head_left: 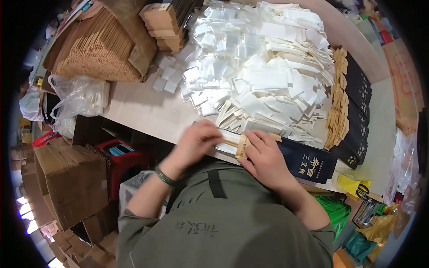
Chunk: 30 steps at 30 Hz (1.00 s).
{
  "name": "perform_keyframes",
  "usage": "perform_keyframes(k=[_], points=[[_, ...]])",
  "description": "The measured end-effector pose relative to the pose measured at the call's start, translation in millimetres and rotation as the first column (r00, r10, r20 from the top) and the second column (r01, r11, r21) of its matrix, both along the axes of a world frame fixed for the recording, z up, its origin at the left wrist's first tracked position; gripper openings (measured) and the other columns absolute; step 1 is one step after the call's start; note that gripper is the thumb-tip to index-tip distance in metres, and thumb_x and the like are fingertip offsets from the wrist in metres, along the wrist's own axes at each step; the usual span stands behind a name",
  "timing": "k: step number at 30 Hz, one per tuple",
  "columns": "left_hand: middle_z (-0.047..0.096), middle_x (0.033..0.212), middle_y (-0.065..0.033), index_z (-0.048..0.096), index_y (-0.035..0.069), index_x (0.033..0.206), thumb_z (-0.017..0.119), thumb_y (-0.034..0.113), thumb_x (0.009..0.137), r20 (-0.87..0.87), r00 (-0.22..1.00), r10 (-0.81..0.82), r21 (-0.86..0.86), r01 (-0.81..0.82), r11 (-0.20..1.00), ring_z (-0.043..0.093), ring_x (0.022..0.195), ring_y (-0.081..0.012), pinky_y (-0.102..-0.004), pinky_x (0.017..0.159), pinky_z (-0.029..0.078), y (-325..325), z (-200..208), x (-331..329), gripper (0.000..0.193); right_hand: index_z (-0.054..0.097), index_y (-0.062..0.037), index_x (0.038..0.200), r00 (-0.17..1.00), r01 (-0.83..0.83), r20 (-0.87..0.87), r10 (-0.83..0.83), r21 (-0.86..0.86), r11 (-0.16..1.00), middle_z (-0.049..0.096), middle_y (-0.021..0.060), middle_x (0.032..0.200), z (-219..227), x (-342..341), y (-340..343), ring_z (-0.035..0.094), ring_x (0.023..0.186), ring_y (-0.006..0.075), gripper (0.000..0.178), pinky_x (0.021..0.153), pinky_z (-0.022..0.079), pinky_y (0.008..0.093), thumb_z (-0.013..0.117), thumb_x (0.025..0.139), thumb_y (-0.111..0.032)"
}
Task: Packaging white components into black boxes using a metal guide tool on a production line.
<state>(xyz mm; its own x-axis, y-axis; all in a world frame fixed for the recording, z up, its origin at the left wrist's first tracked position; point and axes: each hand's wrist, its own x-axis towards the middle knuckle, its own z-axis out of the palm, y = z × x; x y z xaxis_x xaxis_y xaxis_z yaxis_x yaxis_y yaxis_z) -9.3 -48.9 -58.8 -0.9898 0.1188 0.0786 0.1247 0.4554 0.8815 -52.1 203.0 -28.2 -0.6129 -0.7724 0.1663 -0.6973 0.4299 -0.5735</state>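
My right hand (266,156) grips a dark navy paper sleeve (308,163) with light printing, lying near the table's front edge. The sleeve's tan open end (241,146) faces my left hand. Out of that end reaches a white packet (230,136) with a thin wood-coloured strip along it. My left hand (199,140), slightly blurred, has its fingers pinched at the packet's outer end. Just beyond both hands spreads a big heap of white paper packets (268,80), with clear-wrapped white packets (214,67) on its left side.
Stacked navy sleeves with tan ends (353,102) line the table's right side. A carton of tan sleeves (96,42) stands at the far left, above a clear plastic bag (78,94). Cardboard boxes (71,178) and a red stool (123,156) are at lower left.
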Motion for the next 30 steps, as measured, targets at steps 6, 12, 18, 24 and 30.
perform_keyframes(k=[6,12,18,24,30], points=[[0.065,0.102,-0.0080,0.074,0.002,0.097,0.075,0.002,0.085,0.019,0.906,0.422,-0.053,-0.421,0.906,0.066,0.088,-0.0159,-0.0275,0.074,0.055,25.0,-8.0,-0.3,0.012,0.061,-0.0017,0.097,0.981,0.086,-0.185,-0.060,0.136,0.987,0.054,0.0241,0.131,17.6,-6.2,-6.7,0.051,0.122,0.0404,0.038,0.101,0.045,0.0450,0.082,0.069,-0.016],[0.066,0.113,-0.0169,0.055,-0.001,0.129,0.061,0.009,0.097,0.266,0.959,0.099,0.323,-0.185,0.928,0.066,0.102,-0.0271,-0.0349,0.091,0.052,80.3,19.5,6.4,0.035,0.061,-0.0018,0.102,0.987,0.065,-0.155,-0.052,0.084,0.994,0.056,0.0217,0.126,6.9,-5.0,1.5,0.054,0.115,0.0371,0.044,0.098,0.045,0.0451,0.080,0.064,-0.015],[0.064,0.098,-0.0117,0.054,0.002,0.129,0.080,0.030,0.075,-0.452,0.884,-0.117,-0.660,-0.243,0.711,0.065,0.091,-0.0307,-0.0391,0.084,0.052,49.2,54.6,8.2,0.066,0.063,-0.0098,0.100,0.937,0.022,-0.347,-0.043,-0.064,0.998,0.055,0.0098,0.093,9.0,-4.6,11.8,0.058,0.088,0.0277,0.026,0.079,0.047,0.0426,0.064,0.075,-0.014],[0.062,0.082,-0.0132,0.058,0.006,0.093,0.077,0.010,0.070,-0.175,0.979,0.104,-0.572,-0.187,0.798,0.061,0.074,-0.0362,-0.0406,0.065,0.051,47.6,55.3,-3.7,0.030,0.067,-0.0058,0.072,0.991,0.133,-0.001,-0.133,0.054,0.990,0.065,0.0135,0.089,59.7,-95.0,93.3,0.065,0.088,0.0341,0.021,0.073,0.053,0.0452,0.064,0.085,-0.022],[0.061,0.117,-0.0215,0.058,-0.001,0.108,0.076,0.013,0.075,0.240,0.935,-0.261,0.010,0.267,0.964,0.063,0.102,-0.0313,-0.0381,0.086,0.050,76.7,66.8,5.5,0.040,0.062,-0.0032,0.116,0.997,-0.079,0.012,0.079,0.277,0.958,0.044,0.0295,0.143,40.0,-47.3,121.4,0.045,0.132,0.0456,0.064,0.111,0.038,0.0488,0.084,0.073,-0.045]])
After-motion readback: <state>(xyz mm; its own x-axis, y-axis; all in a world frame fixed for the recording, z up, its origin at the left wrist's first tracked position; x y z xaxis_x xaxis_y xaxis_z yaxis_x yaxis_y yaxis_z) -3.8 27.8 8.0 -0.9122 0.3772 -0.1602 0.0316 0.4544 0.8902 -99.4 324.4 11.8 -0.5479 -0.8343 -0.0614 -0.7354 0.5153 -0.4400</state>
